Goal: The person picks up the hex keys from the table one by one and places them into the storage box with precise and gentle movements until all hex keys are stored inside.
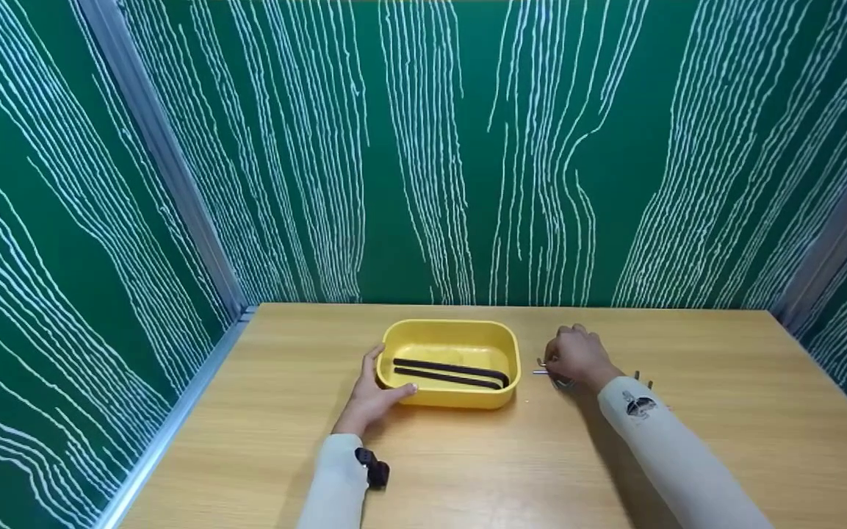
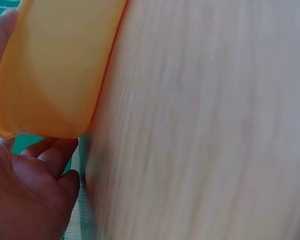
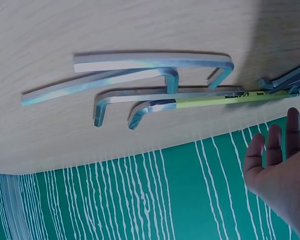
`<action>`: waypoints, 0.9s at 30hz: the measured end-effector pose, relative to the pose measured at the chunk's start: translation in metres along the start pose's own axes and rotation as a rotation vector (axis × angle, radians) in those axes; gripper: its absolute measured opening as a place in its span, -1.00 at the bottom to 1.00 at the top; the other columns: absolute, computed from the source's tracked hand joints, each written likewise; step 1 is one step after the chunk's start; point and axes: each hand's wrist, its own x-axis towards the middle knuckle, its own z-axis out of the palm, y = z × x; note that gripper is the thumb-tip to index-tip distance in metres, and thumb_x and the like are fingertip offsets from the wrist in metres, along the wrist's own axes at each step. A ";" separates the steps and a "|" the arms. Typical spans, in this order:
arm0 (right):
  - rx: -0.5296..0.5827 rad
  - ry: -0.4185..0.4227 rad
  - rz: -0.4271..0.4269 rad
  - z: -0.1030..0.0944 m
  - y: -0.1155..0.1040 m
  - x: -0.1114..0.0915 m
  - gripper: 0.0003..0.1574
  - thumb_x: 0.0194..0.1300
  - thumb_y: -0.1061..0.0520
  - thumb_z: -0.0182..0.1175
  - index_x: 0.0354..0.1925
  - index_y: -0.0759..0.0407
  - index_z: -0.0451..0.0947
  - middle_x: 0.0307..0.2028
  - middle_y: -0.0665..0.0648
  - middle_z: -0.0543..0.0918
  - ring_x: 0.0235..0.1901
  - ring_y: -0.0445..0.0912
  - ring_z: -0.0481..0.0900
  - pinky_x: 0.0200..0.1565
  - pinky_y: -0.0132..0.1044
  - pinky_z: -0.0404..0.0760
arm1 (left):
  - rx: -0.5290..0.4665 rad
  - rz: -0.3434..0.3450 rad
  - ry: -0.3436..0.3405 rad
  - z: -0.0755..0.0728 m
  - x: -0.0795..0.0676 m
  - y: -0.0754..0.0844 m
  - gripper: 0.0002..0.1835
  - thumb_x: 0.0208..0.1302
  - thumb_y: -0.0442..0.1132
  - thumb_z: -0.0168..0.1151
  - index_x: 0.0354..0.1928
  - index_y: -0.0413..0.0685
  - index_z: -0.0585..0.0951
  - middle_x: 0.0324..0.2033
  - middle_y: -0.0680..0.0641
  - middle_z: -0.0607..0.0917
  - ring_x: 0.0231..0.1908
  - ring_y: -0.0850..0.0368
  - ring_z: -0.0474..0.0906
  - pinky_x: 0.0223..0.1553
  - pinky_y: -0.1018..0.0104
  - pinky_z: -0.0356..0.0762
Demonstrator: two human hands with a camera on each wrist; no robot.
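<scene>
A yellow plastic bin (image 1: 449,399) stands on the table, with two long black hex keys (image 1: 445,367) lying inside it. My left hand (image 1: 373,397) grips the bin's left end, thumb over the near rim and fingers around the side. To the right of the bin, my right hand (image 1: 577,356) reaches down with curled fingers and pinches at silver hex keys (image 3: 287,80); its thumb and the exact contact are hidden. Several loose silver hex keys (image 3: 155,62) lie on the tabletop near it, one with a yellow-green label (image 3: 210,100).
The wooden table (image 1: 305,345) meets a green wall (image 1: 416,220) with white wavy lines at its back edge. Metal posts (image 1: 181,169) stand at the corners. Small dark key ends (image 1: 643,380) show beyond the right forearm.
</scene>
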 end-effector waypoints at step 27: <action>0.136 -0.040 0.035 -0.010 -0.007 0.004 -0.90 -0.01 -0.05 0.24 -0.56 -0.11 0.57 -0.56 -0.06 0.51 -0.40 -0.07 0.36 -0.33 -0.20 0.31 | 0.009 -0.027 0.006 0.001 0.000 -0.002 0.12 -0.50 0.26 0.42 0.22 0.52 0.00 0.25 -0.06 0.20 0.21 0.02 0.14 0.21 -0.01 0.01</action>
